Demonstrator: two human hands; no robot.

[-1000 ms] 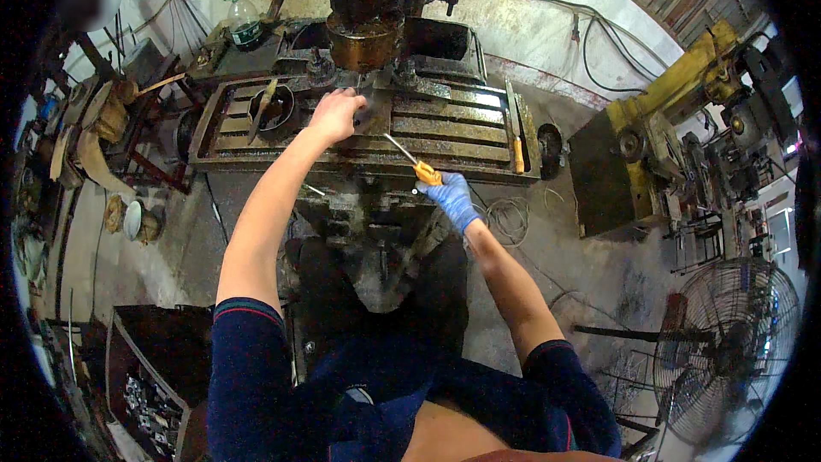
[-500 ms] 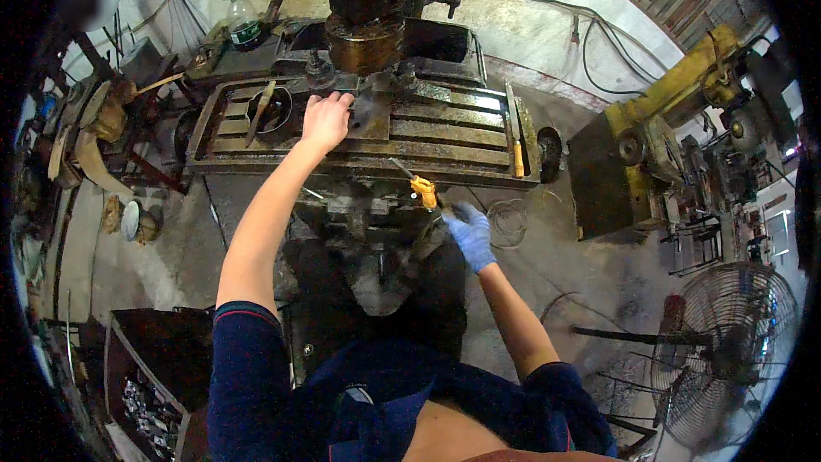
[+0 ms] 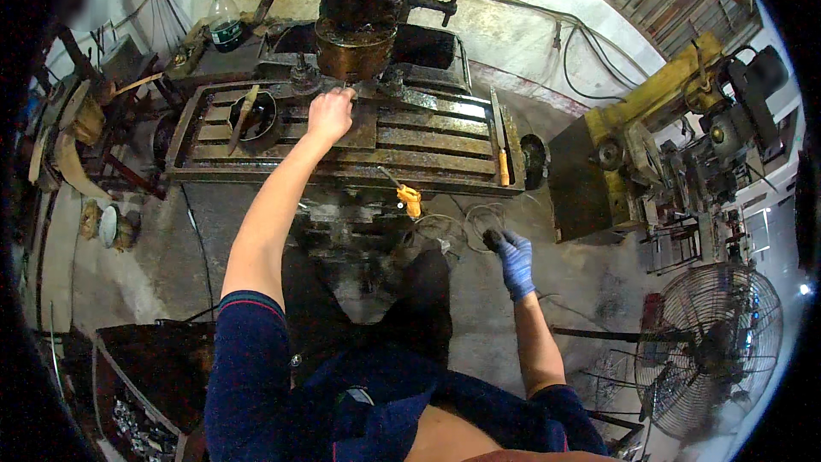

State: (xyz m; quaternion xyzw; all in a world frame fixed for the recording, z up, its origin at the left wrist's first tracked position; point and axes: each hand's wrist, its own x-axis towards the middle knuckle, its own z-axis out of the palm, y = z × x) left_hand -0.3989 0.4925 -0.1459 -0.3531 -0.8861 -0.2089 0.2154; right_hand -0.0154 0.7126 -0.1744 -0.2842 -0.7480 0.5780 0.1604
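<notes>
My bare left hand (image 3: 330,115) reaches over the slotted metal machine table (image 3: 428,144), just below the round brown spindle head (image 3: 355,47). Its fingers are curled closed over something hidden from view. My right hand (image 3: 516,265), in a blue glove, is out in front of the table, off to the right. Its fingers are drawn together around a dark patch at the tips, which may be a small thing or the glove's coating. Between my hands, at the table's front, is a yellow air blow gun (image 3: 410,202) with a thin metal nozzle; neither hand touches it.
A round pot (image 3: 272,130) with a brush (image 3: 244,115) across it stands at the table's left. A yellow-handled file (image 3: 503,167) lies along the right end. A fan (image 3: 714,351) stands right, a scrap bin (image 3: 103,376) lower left. Looped hose (image 3: 483,221) lies on the floor.
My right hand has moved away from the blow gun, rightward and nearer to me. My left hand stays beneath the spindle, its fingers more tightly curled. The whole view has shifted slightly.
</notes>
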